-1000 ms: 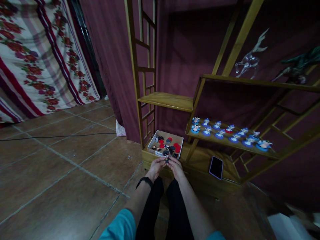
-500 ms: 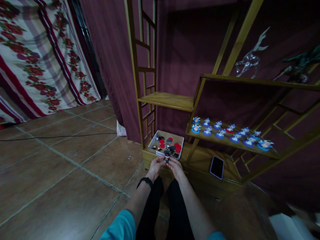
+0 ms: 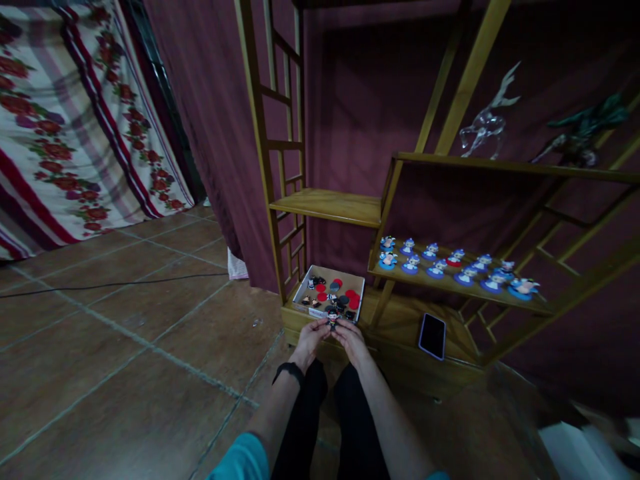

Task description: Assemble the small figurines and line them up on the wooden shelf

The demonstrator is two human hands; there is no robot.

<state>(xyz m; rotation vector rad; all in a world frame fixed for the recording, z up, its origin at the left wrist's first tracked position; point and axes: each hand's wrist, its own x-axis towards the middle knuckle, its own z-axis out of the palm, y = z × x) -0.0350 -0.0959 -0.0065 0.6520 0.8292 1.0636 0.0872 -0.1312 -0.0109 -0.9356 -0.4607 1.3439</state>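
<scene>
Between my fingertips is a small dark figurine (image 3: 333,319) with a black top and some red on it, held upright. My left hand (image 3: 312,338) pinches it from the left, and my right hand (image 3: 351,339) pinches it from the right. Just beyond my hands sits a shallow white box (image 3: 301,294) on the low wooden ledge. Inside it lie several red discs (image 3: 353,299), dark discs (image 3: 343,301) and small dark figurines (image 3: 307,301). Whether the held figurine is joined to a base is too small to tell.
Two rows of blue-and-white figurines (image 3: 437,268) on round bases stand on the wooden shelf to the right. A phone (image 3: 432,336) lies on the lower ledge. Higher up are a clear deer ornament (image 3: 487,127) and a dark green statue (image 3: 585,130). A black cable (image 3: 115,284) crosses the tiled floor.
The view has shifted slightly, so the shelf and box appear a little lower and further left. Both hands keep hold of the figurine, in nearly the same place.
</scene>
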